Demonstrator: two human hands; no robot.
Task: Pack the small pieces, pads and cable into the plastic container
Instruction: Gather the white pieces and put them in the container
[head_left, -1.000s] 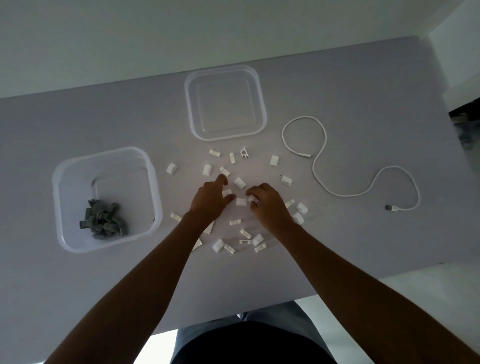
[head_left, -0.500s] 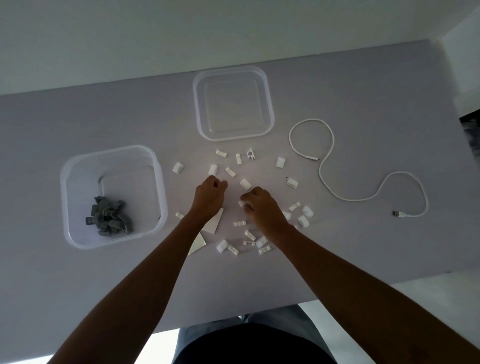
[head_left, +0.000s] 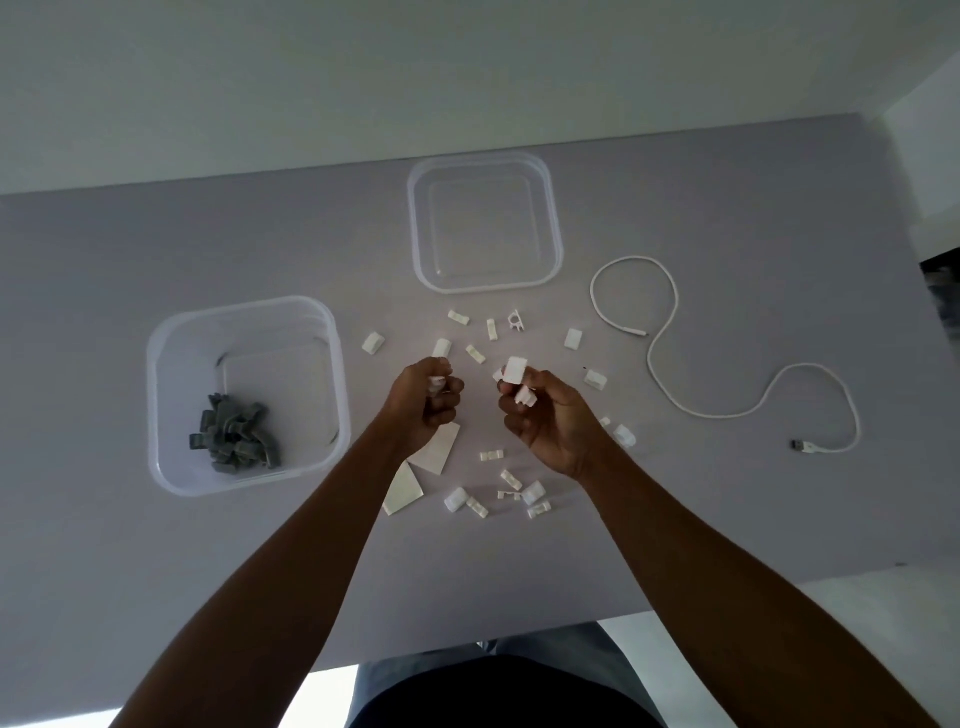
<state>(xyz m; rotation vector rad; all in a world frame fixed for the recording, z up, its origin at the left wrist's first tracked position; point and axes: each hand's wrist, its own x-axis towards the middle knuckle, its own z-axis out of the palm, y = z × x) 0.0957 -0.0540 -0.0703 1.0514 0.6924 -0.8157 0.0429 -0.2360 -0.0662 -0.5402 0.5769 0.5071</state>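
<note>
On the counter (head_left: 156, 519) the plastic container (head_left: 244, 395) w/ grey bits sits left of both hands; a 2nd clear tub (head_left: 485, 223) is behind them, cable (head_left: 670, 332) far right. Left hand (head_left: 426, 402) & right hand (head_left: 545, 421) are lifted, fingers curled tight on small white pieces (head_left: 516, 372); pads (head_left: 434, 449) lie under the left hand, more pieces around. Step looks like scooping pieces, so next prob. carry both handfuls over the container & let go.

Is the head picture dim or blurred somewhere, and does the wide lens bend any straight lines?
Head view: dim overall, the brightest patch on the table lies among the white pieces; both hands are dark, the clear containers show faint rims without strong glare, the table's far edge slopes rather than bows, and focus is soft throughout.
</note>
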